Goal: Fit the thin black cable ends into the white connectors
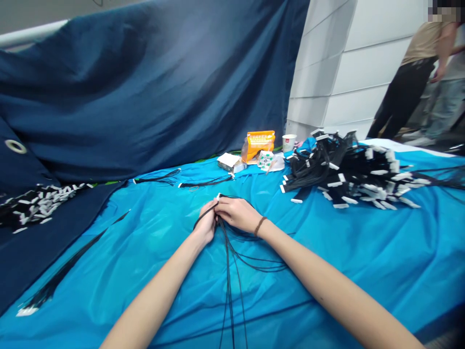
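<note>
Both hands meet at the middle of a table covered with a bright blue plastic sheet [327, 252]. My left hand [206, 224] is closed around a bundle of thin black cords [229, 271] that trail toward me. My right hand [238, 213] pinches the same cords near their white-tagged end [218, 197]. A brown band sits on my right wrist.
A large pile of black cords with white tags [348, 174] lies at the right. Another tagged pile [39, 203] lies far left on dark blue cloth. An orange packet [257, 144], a paper cup [288, 142] and small boxes stand at the back. Two people stand far right.
</note>
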